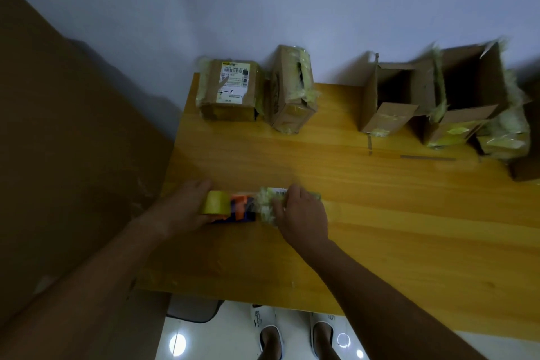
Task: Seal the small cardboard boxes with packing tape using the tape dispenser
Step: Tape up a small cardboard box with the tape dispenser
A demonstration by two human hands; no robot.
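My left hand (184, 207) grips the tape dispenser (233, 209), an orange and blue frame with a yellowish tape roll (215, 202), near the table's left front. Right of it lies a small box (270, 204) wrapped in yellowish tape, with a white label on top. My right hand (301, 213) rests over this box, fingers curled on its top and right side. The dispenser's front touches the box's left end.
The wooden table (380, 213) carries two taped boxes (230, 90) (292, 93) at the back left and open boxes (388, 99) (467, 93) at the back right. A big cardboard sheet (58, 155) stands left. My feet in white slippers (292, 333) show below.
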